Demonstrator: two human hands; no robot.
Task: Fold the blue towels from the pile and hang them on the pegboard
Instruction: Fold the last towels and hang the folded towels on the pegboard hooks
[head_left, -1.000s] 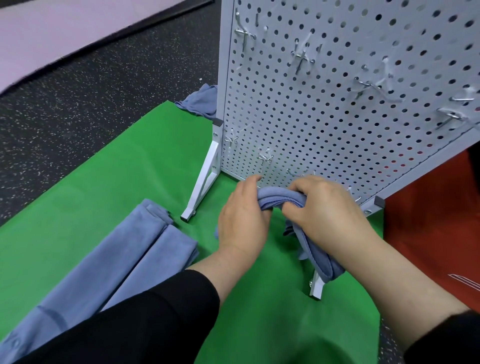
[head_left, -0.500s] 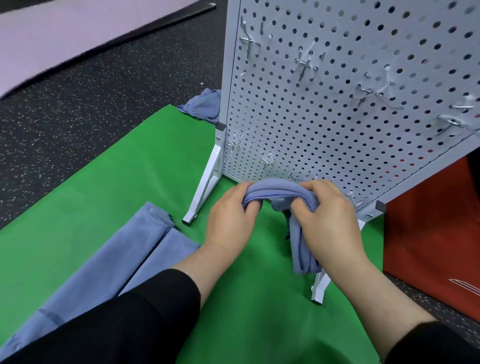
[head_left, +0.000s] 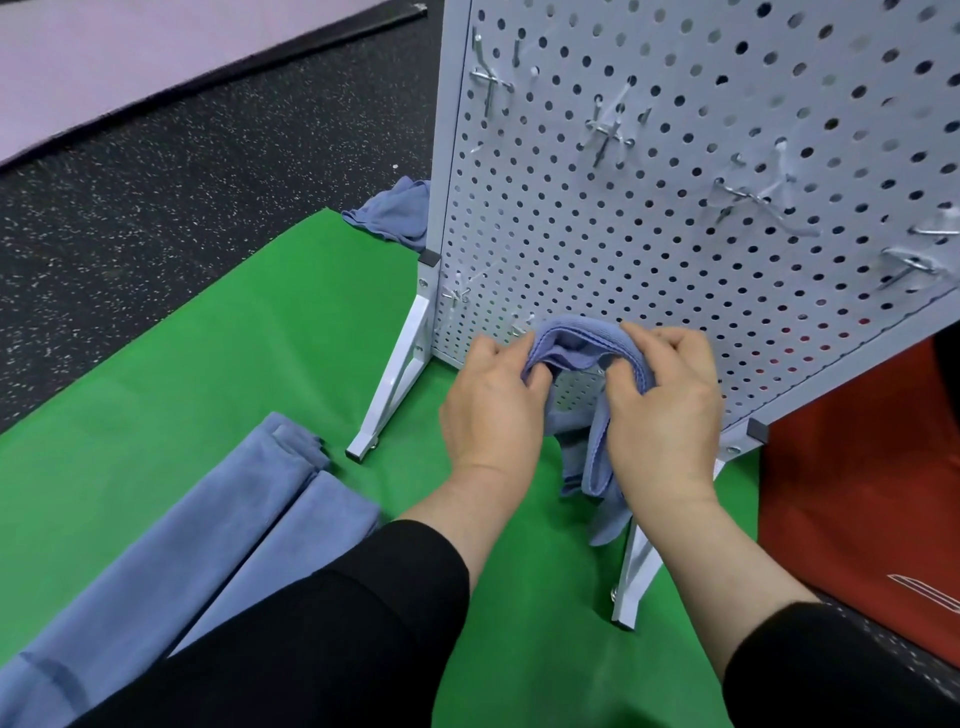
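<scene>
Towel (head_left: 584, 340): folded, arched low against the pegboard (head_left: 675, 218), tail hanging over the green mat (head_left: 218, 332). Left hand (head_left: 491, 400) and right hand (head_left: 662, 410) pinch its ends. Risk: fold misses a bottom-row hook (head_left: 460, 296) and slides off.

Pegboard (head_left: 675, 218) cut off by top and right edges; upper right hooks blurred. Crumpled towel (head_left: 395, 213) half hidden behind pegboard's left edge. Folded towels (head_left: 208, 545) run off bottom left corner. Held towel (head_left: 587, 353) partly covered by left hand (head_left: 491, 410) and right hand (head_left: 662, 415). Peg under held towel hidden. Red sheet (head_left: 857, 493) cut by right edge.
</scene>
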